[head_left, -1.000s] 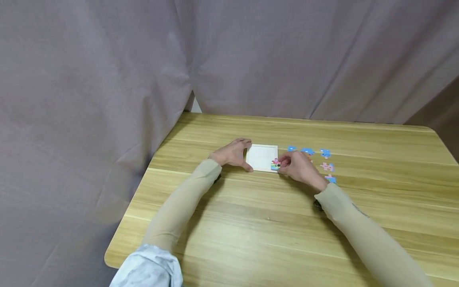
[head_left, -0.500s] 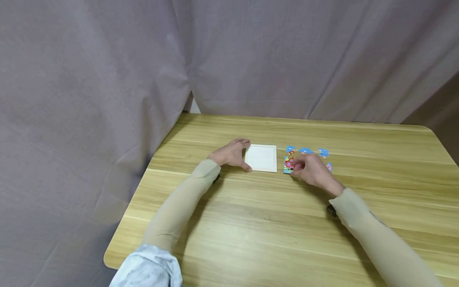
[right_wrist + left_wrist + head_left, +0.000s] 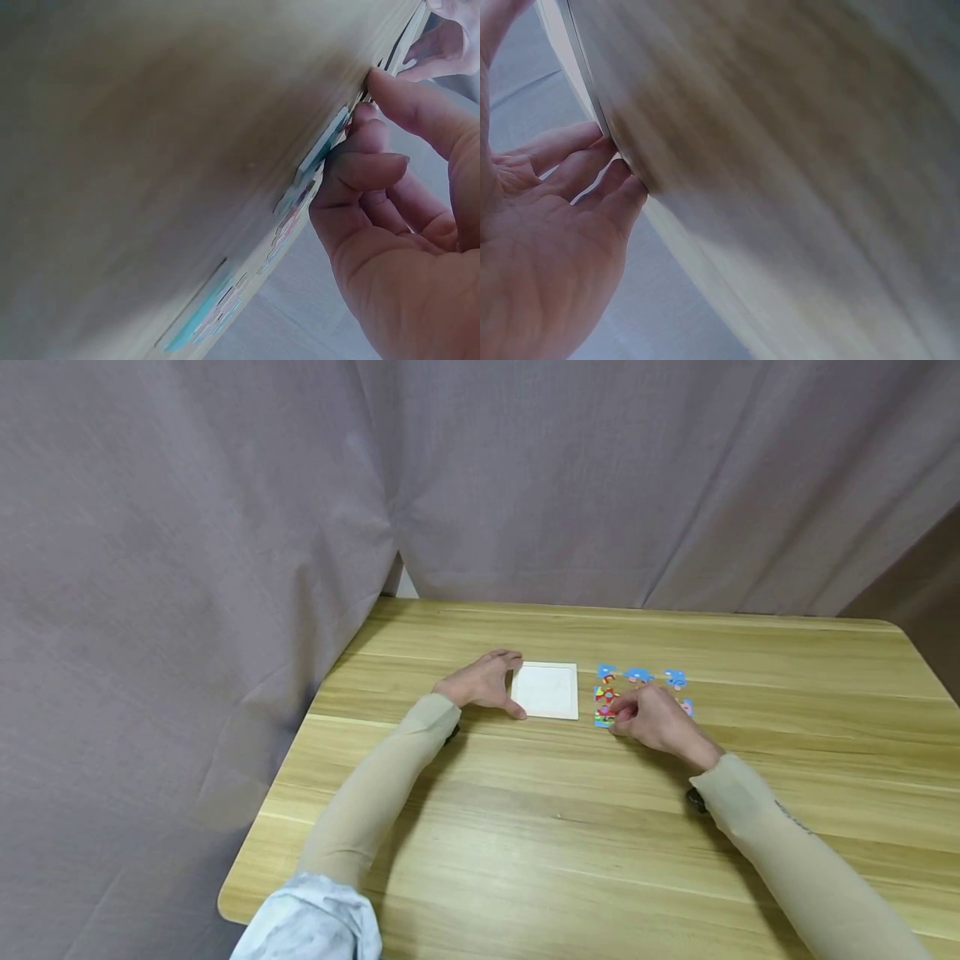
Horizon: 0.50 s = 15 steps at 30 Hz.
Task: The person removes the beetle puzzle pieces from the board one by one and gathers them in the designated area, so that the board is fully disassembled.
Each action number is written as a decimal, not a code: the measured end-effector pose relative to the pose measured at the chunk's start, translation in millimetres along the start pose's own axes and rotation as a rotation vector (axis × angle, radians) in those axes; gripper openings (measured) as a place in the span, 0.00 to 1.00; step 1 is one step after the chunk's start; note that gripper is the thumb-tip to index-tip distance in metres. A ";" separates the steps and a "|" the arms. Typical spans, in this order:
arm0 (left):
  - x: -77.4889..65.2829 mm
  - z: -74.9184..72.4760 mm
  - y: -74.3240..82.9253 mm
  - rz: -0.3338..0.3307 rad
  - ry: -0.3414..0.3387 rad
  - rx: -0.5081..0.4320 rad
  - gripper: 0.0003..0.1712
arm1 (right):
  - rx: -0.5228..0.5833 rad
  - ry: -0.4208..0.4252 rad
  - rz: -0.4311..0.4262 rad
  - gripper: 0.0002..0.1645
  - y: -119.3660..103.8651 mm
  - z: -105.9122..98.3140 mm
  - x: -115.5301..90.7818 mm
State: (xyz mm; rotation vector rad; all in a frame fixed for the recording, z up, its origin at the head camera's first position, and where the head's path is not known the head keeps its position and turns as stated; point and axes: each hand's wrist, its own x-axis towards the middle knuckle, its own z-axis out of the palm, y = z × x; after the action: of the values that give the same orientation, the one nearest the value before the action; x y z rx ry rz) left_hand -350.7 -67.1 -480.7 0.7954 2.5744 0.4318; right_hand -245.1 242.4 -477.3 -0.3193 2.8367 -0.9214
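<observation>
My left hand (image 3: 486, 682) holds a shallow white puzzle tray (image 3: 547, 691) by its left side, thumb at the near corner and fingers at the far one. In the left wrist view the fingertips (image 3: 634, 187) meet the edge at the tabletop. To the tray's right, my right hand (image 3: 654, 720) pinches the right side of a colourful jigsaw piece (image 3: 602, 719), low at the table. Just beyond that lies a red and yellow jigsaw piece (image 3: 603, 695). The right wrist view shows thumb and index finger close together at the tabletop; the held piece is mostly hidden there.
More jigsaw pieces lie in rows: a blue corner piece (image 3: 606, 670), a blue middle piece (image 3: 640, 675) and another blue piece (image 3: 676, 677) at the back. A pink and blue piece (image 3: 687, 707) shows behind the right hand. A grey curtain (image 3: 525, 485) hangs behind the wooden table (image 3: 480, 843).
My right hand has carried the jigsaw piece from the tray's near right corner rightward to the table, then shifted it slightly nearer. My left hand has stayed at the tray.
</observation>
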 end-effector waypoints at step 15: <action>-0.4 -4.3 4.6 0.026 0.018 0.003 0.66 | -0.022 0.012 0.018 0.18 -2.9 -8.0 -2.3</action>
State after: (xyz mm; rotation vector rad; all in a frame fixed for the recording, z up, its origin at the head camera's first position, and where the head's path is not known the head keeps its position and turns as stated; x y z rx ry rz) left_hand -350.3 -64.5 -475.0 0.8312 2.5843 0.4447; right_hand -244.0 245.1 -469.1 -0.2909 2.8578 -0.8915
